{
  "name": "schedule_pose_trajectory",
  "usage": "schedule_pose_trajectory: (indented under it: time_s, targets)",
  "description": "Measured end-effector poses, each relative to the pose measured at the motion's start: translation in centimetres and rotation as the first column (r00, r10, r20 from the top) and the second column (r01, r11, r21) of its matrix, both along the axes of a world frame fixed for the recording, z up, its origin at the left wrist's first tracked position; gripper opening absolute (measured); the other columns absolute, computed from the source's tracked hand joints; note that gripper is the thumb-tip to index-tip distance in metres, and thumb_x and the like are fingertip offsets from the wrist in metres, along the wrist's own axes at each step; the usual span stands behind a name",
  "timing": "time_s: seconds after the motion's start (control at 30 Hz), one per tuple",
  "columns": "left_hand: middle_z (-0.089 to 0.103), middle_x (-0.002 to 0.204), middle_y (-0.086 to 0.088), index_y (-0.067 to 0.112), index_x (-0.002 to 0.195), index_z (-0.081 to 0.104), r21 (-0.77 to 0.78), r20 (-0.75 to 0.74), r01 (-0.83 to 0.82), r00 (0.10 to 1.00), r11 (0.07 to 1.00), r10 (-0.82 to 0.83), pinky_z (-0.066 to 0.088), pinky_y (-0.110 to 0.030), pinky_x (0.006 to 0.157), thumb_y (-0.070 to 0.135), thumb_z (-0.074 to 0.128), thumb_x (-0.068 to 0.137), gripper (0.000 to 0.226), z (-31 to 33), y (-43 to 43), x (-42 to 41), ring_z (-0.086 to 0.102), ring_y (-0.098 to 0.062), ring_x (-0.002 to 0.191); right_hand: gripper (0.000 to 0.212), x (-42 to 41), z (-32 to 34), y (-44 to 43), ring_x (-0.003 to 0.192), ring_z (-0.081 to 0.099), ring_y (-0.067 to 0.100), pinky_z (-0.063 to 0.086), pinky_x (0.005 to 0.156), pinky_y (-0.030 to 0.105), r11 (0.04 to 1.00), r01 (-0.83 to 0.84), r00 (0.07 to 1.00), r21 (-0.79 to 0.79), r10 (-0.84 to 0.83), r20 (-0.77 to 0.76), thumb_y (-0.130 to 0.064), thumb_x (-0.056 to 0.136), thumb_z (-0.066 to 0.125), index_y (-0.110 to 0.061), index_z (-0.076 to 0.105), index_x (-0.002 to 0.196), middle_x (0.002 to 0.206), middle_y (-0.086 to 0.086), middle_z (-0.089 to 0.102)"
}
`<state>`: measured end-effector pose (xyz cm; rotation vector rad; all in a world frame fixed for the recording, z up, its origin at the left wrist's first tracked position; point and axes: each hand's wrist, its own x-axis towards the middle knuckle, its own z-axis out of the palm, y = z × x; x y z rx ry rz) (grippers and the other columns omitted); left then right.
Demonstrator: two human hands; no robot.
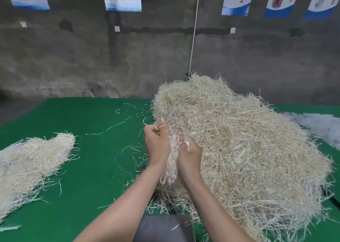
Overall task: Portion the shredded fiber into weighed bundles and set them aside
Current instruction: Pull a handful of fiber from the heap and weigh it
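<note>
A big heap of pale shredded fiber (242,142) covers the right half of the green table (92,168). At its left edge my left hand (156,144) and my right hand (189,155) are pressed close together, gripping a small bunch of fiber (172,159) between them. Strands of the bunch hang down between my wrists. A thin strand loops over my left thumb. A smaller, flatter pile of fiber (31,160) lies apart at the table's left edge.
Loose strands are scattered over the green surface between the two piles. A dark grey flat object (163,229) sits at the near edge under my arms. Clear plastic sheeting (320,125) lies at the far right. A grey wall with posters stands behind.
</note>
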<state>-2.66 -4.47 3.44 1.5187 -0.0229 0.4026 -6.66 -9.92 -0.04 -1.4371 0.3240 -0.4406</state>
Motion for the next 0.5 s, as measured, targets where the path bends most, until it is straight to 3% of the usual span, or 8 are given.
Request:
schedule_pose_trajectory:
  time_s: [0.07, 0.13, 0.17, 0.23, 0.3, 0.37, 0.43, 0.5]
  targets:
    - [0.047, 0.088, 0.007, 0.023, 0.089, 0.046, -0.113, -0.172, 0.255, 0.947, 0.960, -0.272, 0.043, -0.031, 0.094, 0.059, 0.041, 0.089, 0.036, -1.2, -0.3, -1.3, 0.044, -0.010, 0.083, 0.035, 1.8, 0.8, -2.0, 0.061, 0.052, 0.006, 0.047, 0.063, 0.024, 0.963, 0.105, 0.993, 0.248, -0.089, -0.073, -0.015, 0.099, 0.042, -0.016, 0.046, 0.134, 0.092, 0.001, 0.060]
    - [0.043, 0.137, 0.010, 0.029, 0.133, 0.040, -0.280, -0.353, 0.460, 0.767, 0.842, -0.536, 0.032, -0.053, 0.107, 0.066, 0.046, 0.077, 0.068, -3.4, -0.4, -3.4, 0.047, -0.017, 0.120, 0.040, 2.5, 0.8, -3.5, 0.072, 0.049, 0.012, 0.044, 0.073, 0.031, 0.917, 0.150, 0.983, 0.368, -0.099, -0.156, -0.007, 0.098, 0.038, -0.007, 0.038, 0.138, 0.095, 0.001, 0.048]
    - [0.035, 0.149, 0.003, 0.033, 0.144, 0.029, -0.390, -0.374, 0.447, 0.722, 0.805, -0.582, 0.034, -0.057, 0.105, 0.062, 0.051, 0.075, 0.078, -4.2, -0.5, -4.1, 0.047, -0.025, 0.126, 0.039, 2.2, 0.2, -3.5, 0.077, 0.051, 0.015, 0.046, 0.073, 0.032, 0.939, 0.130, 0.983, 0.319, -0.079, -0.168, -0.005, 0.097, 0.039, -0.013, 0.037, 0.135, 0.104, 0.005, 0.047]
    - [0.044, 0.144, -0.009, 0.029, 0.145, 0.029, -0.527, -0.371, 0.283, 0.772, 0.801, -0.517, 0.038, -0.054, 0.104, 0.053, 0.056, 0.076, 0.078, -4.5, -0.5, -3.6, 0.052, -0.030, 0.122, 0.047, 0.6, -0.8, -1.8, 0.078, 0.061, 0.012, 0.048, 0.060, 0.019, 0.992, 0.099, 0.990, 0.083, -0.090, -0.105, 0.002, 0.093, 0.041, -0.030, 0.037, 0.128, 0.122, 0.002, 0.048]
    - [0.042, 0.145, -0.008, 0.020, 0.145, 0.032, -0.386, -0.421, 0.166, 0.843, 0.907, -0.333, 0.031, -0.045, 0.109, 0.051, 0.058, 0.082, 0.074, -4.0, 0.5, -2.0, 0.042, -0.026, 0.131, 0.071, -1.6, -2.5, -0.2, 0.115, 0.051, -0.004, 0.044, 0.080, 0.006, 0.989, 0.030, 0.997, -0.146, -0.018, 0.079, 0.007, 0.086, 0.042, -0.045, 0.034, 0.134, 0.139, -0.023, 0.035]
    - [0.040, 0.145, -0.005, 0.014, 0.146, 0.031, -0.230, -0.400, 0.270, 0.850, 0.935, -0.344, 0.029, -0.042, 0.108, 0.045, 0.057, 0.088, 0.071, -4.2, 1.3, -1.4, 0.038, -0.024, 0.133, 0.070, -2.1, -2.4, 0.4, 0.128, 0.027, -0.017, 0.028, 0.104, 0.012, 0.969, -0.031, 0.976, -0.246, 0.083, 0.202, -0.008, 0.086, 0.043, -0.065, 0.035, 0.125, 0.140, -0.041, 0.024]
    - [0.037, 0.147, -0.010, 0.011, 0.145, 0.032, -0.056, -0.355, 0.441, 0.830, 0.896, -0.431, 0.031, -0.043, 0.110, 0.042, 0.052, 0.091, 0.065, -4.7, 1.7, -2.2, 0.036, -0.026, 0.135, 0.034, -1.1, -1.0, -0.2, 0.123, 0.029, -0.019, 0.028, 0.106, 0.018, 0.951, -0.118, 0.967, -0.284, 0.176, 0.185, -0.034, 0.096, 0.043, -0.060, 0.049, 0.116, 0.146, -0.028, 0.029]
    - [0.029, 0.152, -0.002, 0.016, 0.147, 0.028, 0.157, -0.359, 0.503, 0.831, 0.850, -0.425, 0.028, -0.042, 0.113, 0.046, 0.049, 0.091, 0.067, -5.1, 2.1, -2.6, 0.030, -0.022, 0.139, 0.024, -0.6, -0.2, -0.7, 0.120, 0.045, -0.004, 0.041, 0.095, 0.011, 0.961, -0.181, 0.972, -0.209, 0.208, 0.114, -0.044, 0.095, 0.041, -0.043, 0.061, 0.108, 0.132, -0.011, 0.052]
